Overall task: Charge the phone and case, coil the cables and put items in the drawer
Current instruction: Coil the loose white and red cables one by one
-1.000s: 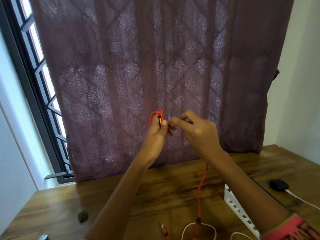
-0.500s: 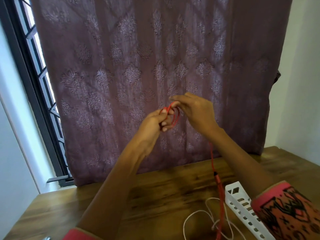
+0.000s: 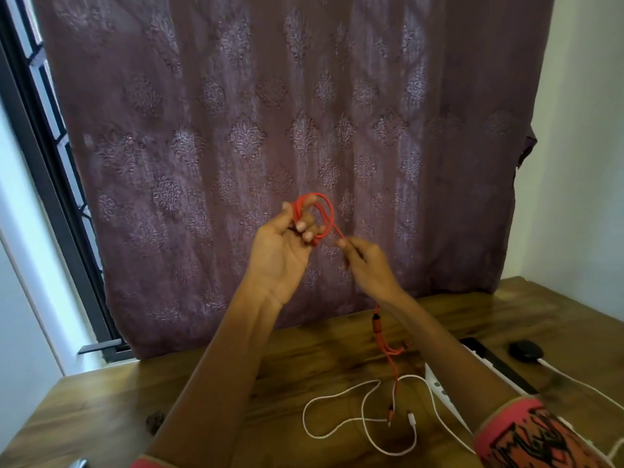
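While your left hand (image 3: 280, 255) grips the coil (image 3: 331, 211) so loops can't spring, your right hand (image 3: 369, 266), at 4 o'clock of it, pinches the strand to feed it. The tail (image 3: 376, 327) dangles at 6 o'clock over the table (image 3: 202, 393).

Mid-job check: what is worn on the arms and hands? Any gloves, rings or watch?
Both hands are bare: the left hand and right hand show no gloves, rings or watch. Forearms are uncovered. The right sleeve is pinkish red with a black pattern; the left sleeve shows only a pinkish-red edge.
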`<state>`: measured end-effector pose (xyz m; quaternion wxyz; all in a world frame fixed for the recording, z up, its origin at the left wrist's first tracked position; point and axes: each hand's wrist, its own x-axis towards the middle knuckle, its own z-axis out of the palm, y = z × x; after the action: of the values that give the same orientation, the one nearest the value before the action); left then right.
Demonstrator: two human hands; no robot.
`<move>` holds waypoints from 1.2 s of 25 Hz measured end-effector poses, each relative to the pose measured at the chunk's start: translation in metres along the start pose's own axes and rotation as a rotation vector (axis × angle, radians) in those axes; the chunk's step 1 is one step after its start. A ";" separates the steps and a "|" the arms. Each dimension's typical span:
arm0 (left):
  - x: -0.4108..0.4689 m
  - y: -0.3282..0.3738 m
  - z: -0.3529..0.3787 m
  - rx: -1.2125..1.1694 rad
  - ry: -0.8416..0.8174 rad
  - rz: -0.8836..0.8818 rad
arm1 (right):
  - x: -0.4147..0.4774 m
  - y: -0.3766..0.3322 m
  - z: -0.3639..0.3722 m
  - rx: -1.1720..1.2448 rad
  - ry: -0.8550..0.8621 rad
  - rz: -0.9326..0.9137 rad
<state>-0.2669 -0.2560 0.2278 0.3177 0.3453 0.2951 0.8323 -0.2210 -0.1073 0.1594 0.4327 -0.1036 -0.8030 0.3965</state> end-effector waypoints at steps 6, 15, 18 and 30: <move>0.001 -0.001 -0.009 -0.056 0.118 0.126 | -0.057 0.023 0.010 -0.637 -0.090 -0.193; -0.010 -0.047 -0.048 0.889 0.060 0.304 | -0.065 -0.007 0.000 -0.971 0.080 -0.857; -0.017 -0.053 -0.051 0.845 -0.005 0.186 | -0.057 -0.020 -0.014 -0.929 0.161 -0.942; -0.020 -0.039 -0.021 0.393 -0.119 -0.110 | 0.003 -0.030 -0.037 -0.314 -0.017 -0.483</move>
<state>-0.2588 -0.2521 0.1802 0.3063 0.4325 0.4507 0.7183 -0.1887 -0.1051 0.1947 0.4867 0.0283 -0.8595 0.1536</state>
